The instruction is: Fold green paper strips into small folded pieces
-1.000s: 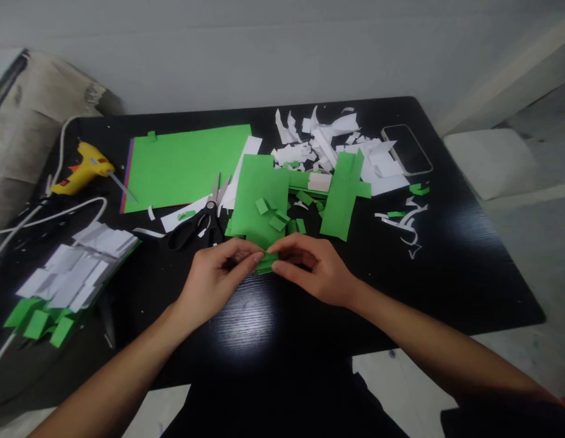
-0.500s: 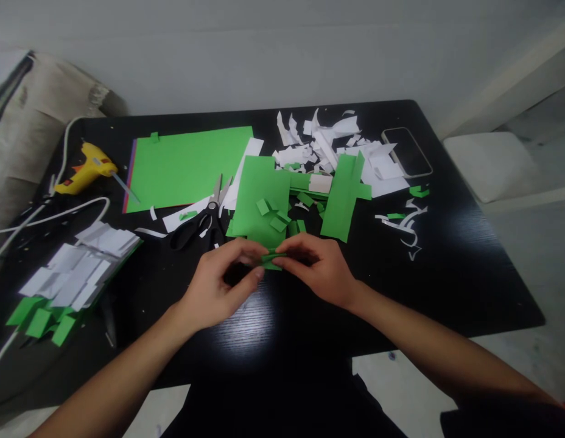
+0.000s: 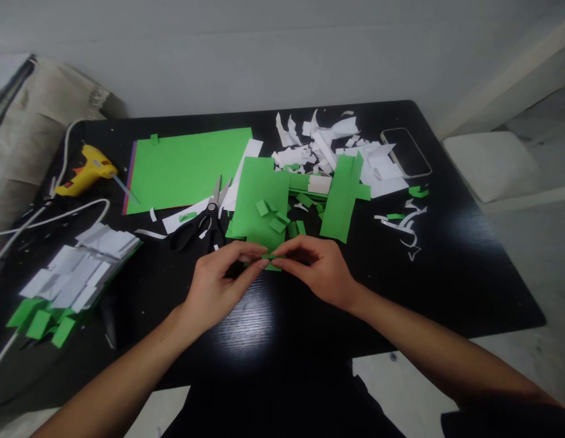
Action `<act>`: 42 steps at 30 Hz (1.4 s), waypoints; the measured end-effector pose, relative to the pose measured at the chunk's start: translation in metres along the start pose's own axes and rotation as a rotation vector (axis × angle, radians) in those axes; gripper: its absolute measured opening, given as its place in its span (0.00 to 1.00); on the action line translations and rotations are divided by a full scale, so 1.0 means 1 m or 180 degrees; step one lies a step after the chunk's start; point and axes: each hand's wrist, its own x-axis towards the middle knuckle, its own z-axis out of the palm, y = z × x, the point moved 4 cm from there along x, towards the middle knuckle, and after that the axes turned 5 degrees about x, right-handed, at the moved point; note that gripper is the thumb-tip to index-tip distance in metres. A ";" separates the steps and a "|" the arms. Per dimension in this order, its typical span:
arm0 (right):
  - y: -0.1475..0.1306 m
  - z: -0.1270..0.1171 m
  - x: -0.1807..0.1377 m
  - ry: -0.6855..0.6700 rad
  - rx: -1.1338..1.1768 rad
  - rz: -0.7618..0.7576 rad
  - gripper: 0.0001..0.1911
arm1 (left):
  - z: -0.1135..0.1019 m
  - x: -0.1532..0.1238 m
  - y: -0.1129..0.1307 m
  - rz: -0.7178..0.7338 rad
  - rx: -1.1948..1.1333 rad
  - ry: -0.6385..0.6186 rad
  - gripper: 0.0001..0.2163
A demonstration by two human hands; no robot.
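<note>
My left hand (image 3: 218, 283) and my right hand (image 3: 316, 267) meet over the middle of the black table (image 3: 447, 274). Both pinch one small folded green paper piece (image 3: 272, 259) between thumb and fingertips, held edge-on just above the tabletop. Right behind the hands lies a green paper sheet (image 3: 257, 198) with several small green cut bits on it. Black-handled scissors (image 3: 203, 219) lie just left of that sheet, beyond my left hand.
A large green sheet (image 3: 186, 164) lies at the back left, beside a yellow glue gun (image 3: 84, 170) with white cable. White paper scraps (image 3: 328, 146) and a phone (image 3: 408, 151) sit at the back right. A stack of white and green cut pieces (image 3: 67, 280) rests at the left edge.
The green piece has been turned from lying flat between the fingers to edge-on. My left thumb and fingers have shifted their grip on it slightly. The hands stay in the same place.
</note>
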 end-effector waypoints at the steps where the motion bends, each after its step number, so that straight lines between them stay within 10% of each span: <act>1: 0.000 0.000 0.000 0.0011 -0.0027 -0.0027 0.06 | 0.001 0.000 0.000 -0.0005 -0.0011 -0.0026 0.07; 18: -0.001 0.001 -0.001 0.0132 0.0001 0.0147 0.09 | 0.001 -0.001 0.008 0.0664 0.0203 -0.0062 0.06; 33: 0.001 0.004 -0.002 -0.0141 -0.0290 -0.0241 0.14 | 0.005 0.004 -0.006 -0.0827 -0.0815 -0.0258 0.05; 42: 0.003 0.002 0.000 -0.0096 -0.0064 -0.0028 0.14 | 0.004 0.002 -0.004 -0.0476 -0.0738 -0.0222 0.12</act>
